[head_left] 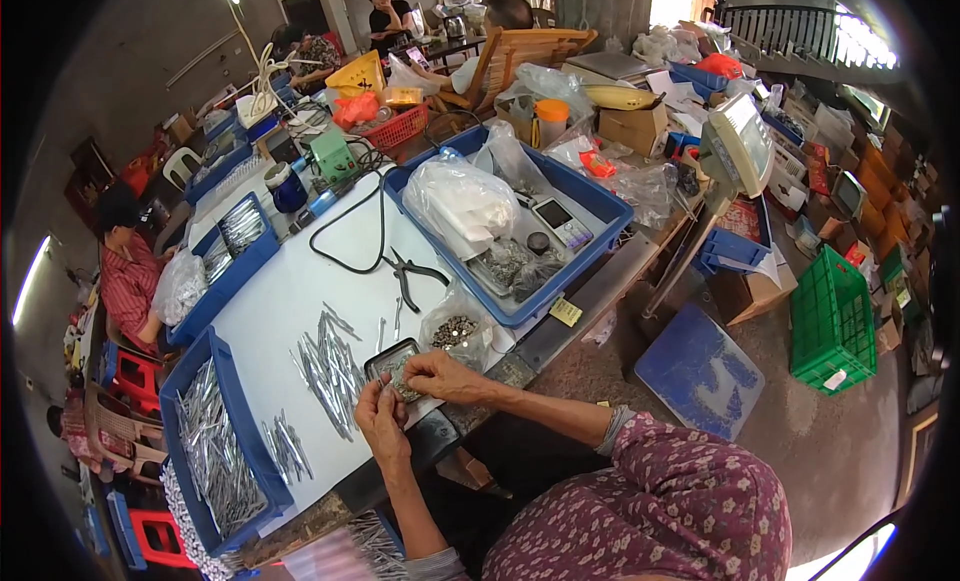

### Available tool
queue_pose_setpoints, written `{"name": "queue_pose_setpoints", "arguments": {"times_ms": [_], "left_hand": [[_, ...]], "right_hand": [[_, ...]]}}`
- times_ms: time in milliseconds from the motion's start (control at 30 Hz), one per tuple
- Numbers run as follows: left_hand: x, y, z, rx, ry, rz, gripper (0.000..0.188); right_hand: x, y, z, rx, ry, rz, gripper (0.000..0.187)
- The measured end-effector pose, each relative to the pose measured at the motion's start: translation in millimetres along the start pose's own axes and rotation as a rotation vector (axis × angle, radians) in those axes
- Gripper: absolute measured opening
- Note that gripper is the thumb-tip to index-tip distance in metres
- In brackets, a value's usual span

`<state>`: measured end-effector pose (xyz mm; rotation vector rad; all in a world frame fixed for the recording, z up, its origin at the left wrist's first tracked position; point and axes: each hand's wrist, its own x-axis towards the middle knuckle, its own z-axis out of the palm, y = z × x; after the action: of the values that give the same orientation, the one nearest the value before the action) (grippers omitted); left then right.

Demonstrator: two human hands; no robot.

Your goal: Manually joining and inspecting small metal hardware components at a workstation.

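Note:
At the table's near edge my left hand [383, 421] is raised with its fingers drawn together. My right hand [447, 378] is beside it, fingers bent and pinched over a small dark tray [392, 355] of tiny parts. Whatever either hand holds is too small or hidden to make out. Left of the tray lies a loose pile of slim silvery metal pieces [330, 371], with a smaller bunch [287, 447] nearer me. Just beyond my right hand sits a clear plastic bag [458, 331] with small round brass-coloured parts in it. Black-handled pliers [412, 279] lie further back, jaws apart.
A blue bin [278, 478] full of silvery pieces stands at left. A larger blue tray [513, 319] at the back holds bags and a handheld device. Behind are a green box-shaped device [332, 155] and a black cable [330, 256]. A person in red [128, 291] sits across the table.

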<state>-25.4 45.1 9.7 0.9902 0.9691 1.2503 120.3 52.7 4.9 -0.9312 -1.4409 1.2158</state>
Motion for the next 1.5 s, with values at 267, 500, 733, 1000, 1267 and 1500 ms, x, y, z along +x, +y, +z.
{"name": "queue_pose_setpoints", "arguments": {"times_ms": [267, 500, 733, 1000, 1267, 1500], "left_hand": [[-1.7, -2.1, 1.3, -0.005, -0.037, 0.044, 0.020], [-3.0, -1.8, 4.0, -0.013, -0.033, 0.029, 0.020], [-2.0, -4.0, 4.7, -0.050, -0.033, 0.024, 0.020], [-0.9, -3.7, 5.4, -0.076, -0.037, 0.031, 0.018], [-2.6, -2.0, 7.4, -0.071, -0.031, 0.035, 0.014], [-10.2, -2.0, 3.6, -0.054, 0.008, 0.017, 0.014]], "right_hand": [[-2.6, -3.8, 0.9, -0.009, -0.010, 0.016, 0.015], [-3.1, 1.2, 1.1, 0.007, 0.008, 0.017, 0.014], [-4.1, 0.6, 1.7, 0.006, 0.008, 0.007, 0.015], [-2.7, 0.4, 0.0, -0.023, -0.009, 0.017, 0.015], [-3.0, -1.0, 0.3, -0.028, -0.008, 0.018, 0.015], [-6.2, 4.9, 5.9, -0.031, 0.001, 0.029, 0.013]]}}
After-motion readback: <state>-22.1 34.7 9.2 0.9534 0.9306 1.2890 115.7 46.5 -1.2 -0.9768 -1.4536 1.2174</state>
